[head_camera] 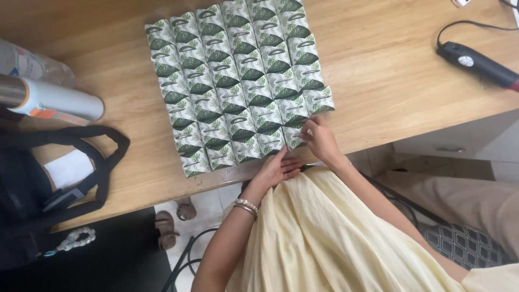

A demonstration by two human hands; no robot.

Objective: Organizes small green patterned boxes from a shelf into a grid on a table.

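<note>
- Nearest the camera, a pale yellow garment (324,238) covers the person's lap, with sandals (175,216) on the floor left of the left forearm.
- The left hand (278,168) lies flat at the counter's (389,75) near edge, fingers stretched out, its grip open and holding nothing; it touches the lowest row of folded paper pieces.
- Just right of it and slightly farther, the right hand (321,140) has its grip pinched shut on the corner piece (294,135) of the green-and-white paper block (238,81).
- The block spreads away from both hands across the counter.
- Far left of the hands sit a black bag (32,184) and a white cylinder (51,100); far right lies a black corded tool (478,64).
</note>
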